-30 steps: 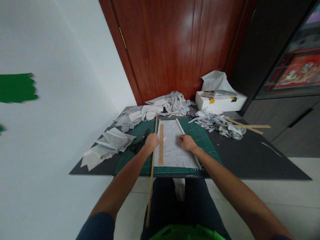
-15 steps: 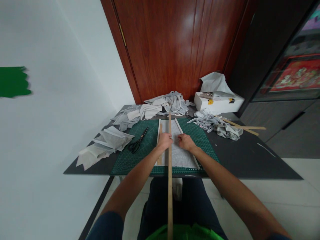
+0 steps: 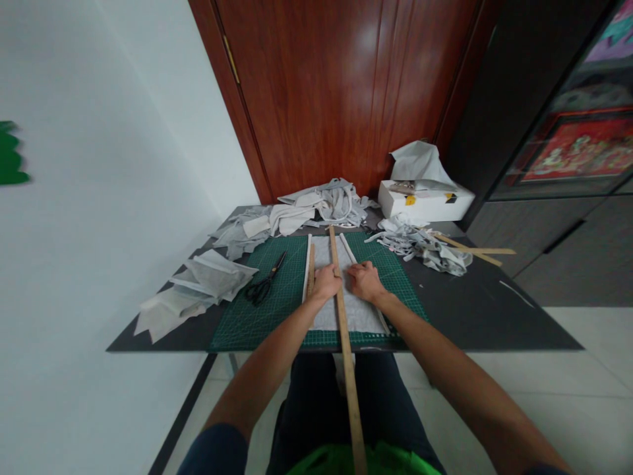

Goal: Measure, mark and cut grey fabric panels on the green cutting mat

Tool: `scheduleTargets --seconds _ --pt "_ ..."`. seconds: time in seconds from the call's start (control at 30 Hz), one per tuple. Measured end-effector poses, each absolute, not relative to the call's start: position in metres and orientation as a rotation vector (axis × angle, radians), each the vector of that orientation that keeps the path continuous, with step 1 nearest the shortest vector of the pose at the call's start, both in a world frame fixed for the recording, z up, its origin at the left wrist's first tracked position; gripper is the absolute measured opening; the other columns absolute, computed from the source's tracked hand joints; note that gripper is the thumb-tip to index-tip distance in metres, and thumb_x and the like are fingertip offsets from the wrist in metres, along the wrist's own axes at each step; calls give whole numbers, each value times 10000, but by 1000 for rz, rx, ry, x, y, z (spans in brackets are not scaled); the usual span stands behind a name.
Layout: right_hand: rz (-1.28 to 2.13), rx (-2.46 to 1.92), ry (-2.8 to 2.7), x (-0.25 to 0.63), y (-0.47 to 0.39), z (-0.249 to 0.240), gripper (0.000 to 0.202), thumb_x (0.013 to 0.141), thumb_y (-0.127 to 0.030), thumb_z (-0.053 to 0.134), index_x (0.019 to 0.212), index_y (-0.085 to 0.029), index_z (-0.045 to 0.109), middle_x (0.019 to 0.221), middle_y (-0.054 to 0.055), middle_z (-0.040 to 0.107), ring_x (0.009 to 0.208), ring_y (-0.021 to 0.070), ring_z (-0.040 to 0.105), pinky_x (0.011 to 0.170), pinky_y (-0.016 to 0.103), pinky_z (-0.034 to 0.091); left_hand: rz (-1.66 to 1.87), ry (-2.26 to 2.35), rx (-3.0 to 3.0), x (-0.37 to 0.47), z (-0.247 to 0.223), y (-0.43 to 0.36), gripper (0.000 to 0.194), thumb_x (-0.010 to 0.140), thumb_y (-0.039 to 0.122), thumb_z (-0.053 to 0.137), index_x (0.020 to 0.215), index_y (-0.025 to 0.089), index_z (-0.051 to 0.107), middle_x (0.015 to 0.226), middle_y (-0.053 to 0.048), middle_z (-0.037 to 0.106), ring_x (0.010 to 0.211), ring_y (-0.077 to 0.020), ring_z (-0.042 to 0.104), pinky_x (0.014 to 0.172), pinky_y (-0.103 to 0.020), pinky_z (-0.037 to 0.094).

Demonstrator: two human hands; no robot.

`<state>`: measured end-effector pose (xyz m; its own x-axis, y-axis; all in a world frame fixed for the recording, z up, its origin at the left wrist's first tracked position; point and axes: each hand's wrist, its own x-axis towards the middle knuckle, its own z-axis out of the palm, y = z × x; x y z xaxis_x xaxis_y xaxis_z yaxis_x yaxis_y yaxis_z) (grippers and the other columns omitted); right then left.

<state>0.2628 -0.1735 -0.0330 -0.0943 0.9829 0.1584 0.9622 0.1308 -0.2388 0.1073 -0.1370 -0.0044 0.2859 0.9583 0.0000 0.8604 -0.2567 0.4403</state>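
Left hand (image 3: pixel 327 282) holds wooden strip (image 3: pixel 351 382) overhanging table edge (image 3: pixel 504 348).

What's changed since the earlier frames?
The left hand has moved right with the long wooden strip, from the left edge of the pale cloth to across its middle, past the short ruler. No new hold or release visible. Unchanged: right hand at the cloth's right side, scissors on the green mat.
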Motion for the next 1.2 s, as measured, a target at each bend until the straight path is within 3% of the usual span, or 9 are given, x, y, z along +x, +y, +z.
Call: scheduleTargets --seconds 0.27,0.53,0.73,0.93,1.2 --pt "119 -1940 -2082 271 -177 -40 330 936 -183 500 1153 -204 748 1401 119 649 1249 340 454 921 419 393 262 1723 2326 110 3 -144 318 993 222 545 1269 125 670 1163 -168 782 1158 -257 737 1057 -342 498" --pt "95 -1924 -2084 257 -185 -28 358 901 -151 519 1193 -161 726 1408 153 630 1321 356 415 962 436 387 193 1658 2427 104 0 -143 343 952 96 502 1190 96 748 1229 -179 761 1216 -244 705 1105 -301 472" --pt "205 -1748 -2248 233 -186 -19 408 934 -273 527 1292 -173 696 1389 134 653 1311 352 460 986 445 400 121 1673 2441 101 -3 -138 370 934 122 522 1196 103 782 1244 -172 760 1236 -246 691 1102 -270 479" --pt "251 -1766 -2307 223 -187 -24 601 939 -326 510 1513 -153 548 1579 131 529 1423 392 392 1104 531 367 127 1656 2452 98 -4 -135 383 950 139 497 1199 131 788 1245 -147 767 1215 -224 701 1076 -255 494" --pt "291 -1830 -2316 228 -189 -24 585 954 -356 491 1507 -184 571 1637 113 473 1500 403 313 1161 572 331 143 1701 2411 105 1 -140 334 922 160 578 1172 121 795 1177 -180 776 1191 -239 711 1071 -270 498"
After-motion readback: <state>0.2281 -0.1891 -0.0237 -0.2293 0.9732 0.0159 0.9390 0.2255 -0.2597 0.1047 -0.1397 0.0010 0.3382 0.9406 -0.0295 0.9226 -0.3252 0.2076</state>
